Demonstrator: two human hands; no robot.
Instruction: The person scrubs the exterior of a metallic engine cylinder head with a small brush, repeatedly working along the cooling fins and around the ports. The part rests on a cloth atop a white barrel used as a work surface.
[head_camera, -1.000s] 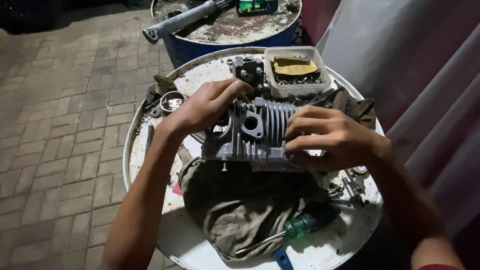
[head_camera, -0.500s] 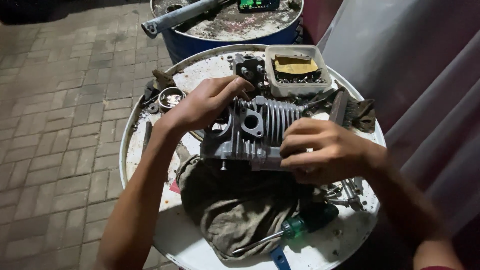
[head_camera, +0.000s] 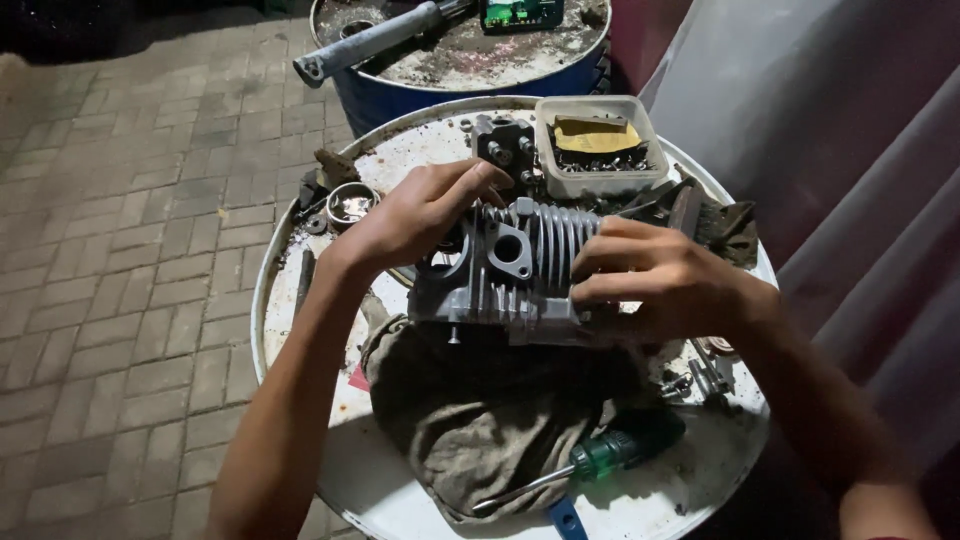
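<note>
Right now both my hands are closed on the grey finned engine cylinder (head_camera: 520, 270) at the centre of the frame. My right hand (head_camera: 660, 280) wraps its fingers over the cooling fins from the right side, thumb tucked beneath, clamping the casting so it cannot roll. My left hand (head_camera: 415, 215) comes in from the left, fingers curled over the top edge near the round port, which seems to steady the part against the pull of the other hand. The cylinder sits just above a crumpled grey-brown rag (head_camera: 480, 410); I cannot tell whether it rests on the cloth or is lifted clear, though the rag probably cushions it and catches grime.

Just below the rag, toward the bottom of the frame, lies a screwdriver with a green handle (head_camera: 620, 450), and a small blue piece (head_camera: 565, 520) shows at the lower edge. All this rests on a white drum lid (head_camera: 700, 480) serving as a bench. Toward the upper middle stands a pale plastic tub (head_camera: 600, 180) holding small hardware and a yellowish scrap, with a dark metal part (head_camera: 505, 145) beside it. A metal ring (head_camera: 350, 205) lies at the left of the lid. Behind, at the top, a blue drum (head_camera: 400, 100) carries a grey tube (head_camera: 370, 45).
</note>
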